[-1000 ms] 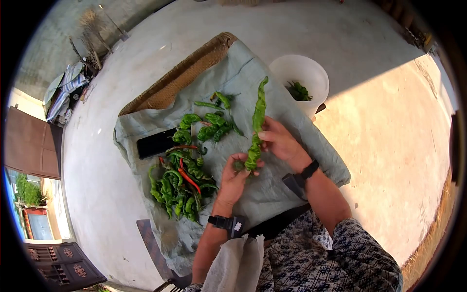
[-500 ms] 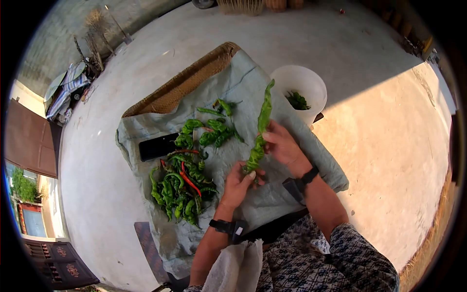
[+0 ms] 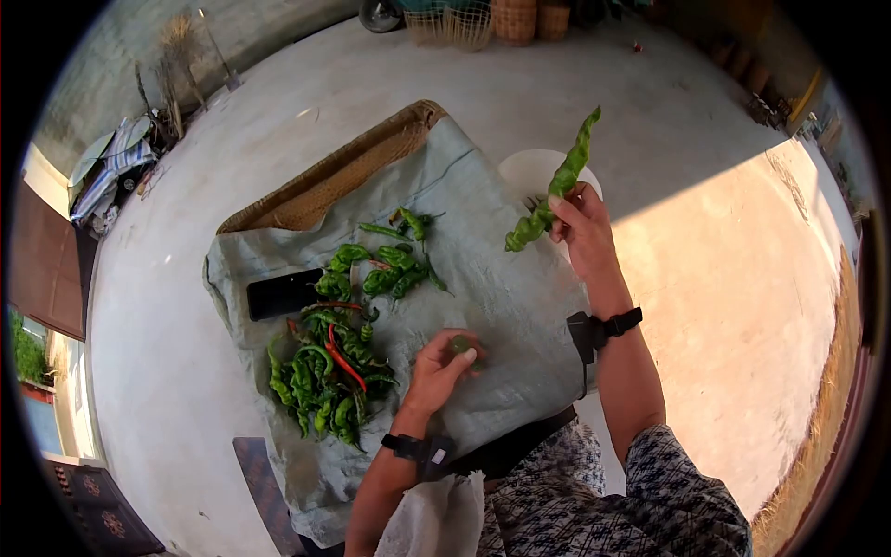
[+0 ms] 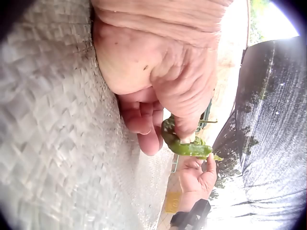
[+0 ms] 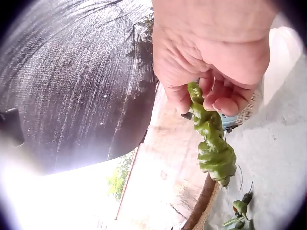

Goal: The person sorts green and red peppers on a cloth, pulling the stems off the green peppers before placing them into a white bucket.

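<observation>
My right hand (image 3: 588, 234) pinches a long, wrinkled green chili pepper (image 3: 577, 156) between thumb and fingers, raised at the white bucket (image 3: 522, 169), whose inside it partly covers. In the right wrist view, the crinkled body of the pepper (image 5: 216, 153) hangs beyond the fingertips. Low over the grey-green sheet, my left hand (image 3: 436, 373) holds a small green piece (image 3: 459, 343) between thumb and fingers; its exact kind I cannot tell. To the left of that hand lies a heap of green peppers (image 3: 320, 381) with a few red ones.
A black phone (image 3: 278, 295) lies beside the heap, with a smaller cluster of peppers (image 3: 397, 269) to its right. The sheet (image 3: 483, 278) covers a woven tray (image 3: 334, 172), whose rim shows at the back. Baskets (image 3: 513, 20) stand by the far wall.
My right hand has carried the long pepper up and right, away from my left hand, to the bucket. My left hand stays over the sheet with a small green piece.
</observation>
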